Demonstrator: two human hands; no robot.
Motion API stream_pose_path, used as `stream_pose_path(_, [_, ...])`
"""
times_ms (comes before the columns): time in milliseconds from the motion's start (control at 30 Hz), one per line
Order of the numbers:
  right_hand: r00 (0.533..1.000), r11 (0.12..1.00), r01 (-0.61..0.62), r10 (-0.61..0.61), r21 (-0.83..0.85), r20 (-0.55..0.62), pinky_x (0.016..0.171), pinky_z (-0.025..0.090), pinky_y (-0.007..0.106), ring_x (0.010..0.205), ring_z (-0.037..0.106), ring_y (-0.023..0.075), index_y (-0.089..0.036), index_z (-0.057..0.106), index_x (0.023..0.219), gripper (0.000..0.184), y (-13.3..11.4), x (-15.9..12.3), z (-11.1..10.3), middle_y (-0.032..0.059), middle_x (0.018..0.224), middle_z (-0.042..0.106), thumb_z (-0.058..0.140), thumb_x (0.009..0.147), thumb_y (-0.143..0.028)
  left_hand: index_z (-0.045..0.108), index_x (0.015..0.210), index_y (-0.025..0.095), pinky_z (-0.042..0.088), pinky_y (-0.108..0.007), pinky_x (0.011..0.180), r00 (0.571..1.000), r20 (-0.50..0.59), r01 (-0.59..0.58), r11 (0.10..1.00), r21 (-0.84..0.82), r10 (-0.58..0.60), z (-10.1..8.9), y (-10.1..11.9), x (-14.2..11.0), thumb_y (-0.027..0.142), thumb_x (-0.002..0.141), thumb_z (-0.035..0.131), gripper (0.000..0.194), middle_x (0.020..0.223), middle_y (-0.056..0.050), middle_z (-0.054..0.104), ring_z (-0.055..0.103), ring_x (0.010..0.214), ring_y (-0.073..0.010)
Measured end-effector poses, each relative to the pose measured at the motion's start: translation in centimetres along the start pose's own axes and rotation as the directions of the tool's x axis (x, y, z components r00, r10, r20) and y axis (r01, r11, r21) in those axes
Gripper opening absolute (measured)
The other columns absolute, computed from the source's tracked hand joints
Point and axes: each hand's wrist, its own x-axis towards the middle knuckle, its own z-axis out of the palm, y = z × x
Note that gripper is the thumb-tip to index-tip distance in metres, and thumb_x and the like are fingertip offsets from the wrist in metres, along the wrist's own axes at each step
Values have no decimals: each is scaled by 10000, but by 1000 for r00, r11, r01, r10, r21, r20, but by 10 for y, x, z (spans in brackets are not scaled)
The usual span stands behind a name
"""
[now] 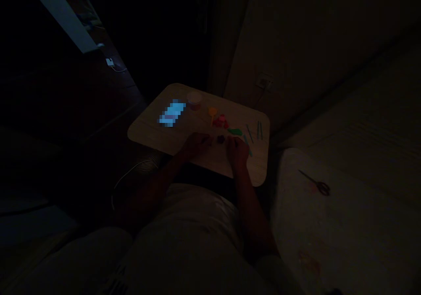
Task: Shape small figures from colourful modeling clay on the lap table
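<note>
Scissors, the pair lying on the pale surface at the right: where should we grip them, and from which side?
Take the scissors by the looped handles, probably with the right hand coming from the picture's lower right. The loops point that way and the blades toward the upper left, so fingers should stay clear of the tip.

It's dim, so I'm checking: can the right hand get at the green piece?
Probably yes: the green piece lies on the table just beyond the right hand, with nothing visible between them.

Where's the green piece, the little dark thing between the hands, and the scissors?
Green piece (235, 131): head view, its middle.
Little dark thing (220, 139): head view, its middle.
Scissors (317, 183): head view, where blades meet handles.
</note>
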Motion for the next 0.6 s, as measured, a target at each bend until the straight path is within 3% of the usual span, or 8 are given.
stream_pose_path(233, [998,997,56,-54,48,-40,850,517,387,952,693,287,-189,736,979,301,3,0,0,119,1028,766,498,973,-373,685,705,157,331,-295,661,1000,-2,-24,1000,-8,24,1,-2,-1,347,1007,530,389,684,-16,641,572,651,-163])
stream_pose_path(400, [994,993,65,-55,99,-99,839,520,394,928,703,282,-180,697,1009,298,10,1,4,114,994,757,422,943,-275,676,702,154,324,-292,653,1000,7,-16,1000,-4,16,2,-2,0,334,1004,534,379,673,-10,627,558,645,-157])
stream_pose_path(600, [988,985,69,-46,157,-147,788,508,363,850,688,257,-187,635,1024,243,15,1,7,80,927,727,477,846,-239,676,714,155,322,-289,653,999,32,-9,1000,11,8,1,0,1,334,1003,539,367,672,-6,622,565,660,-163])
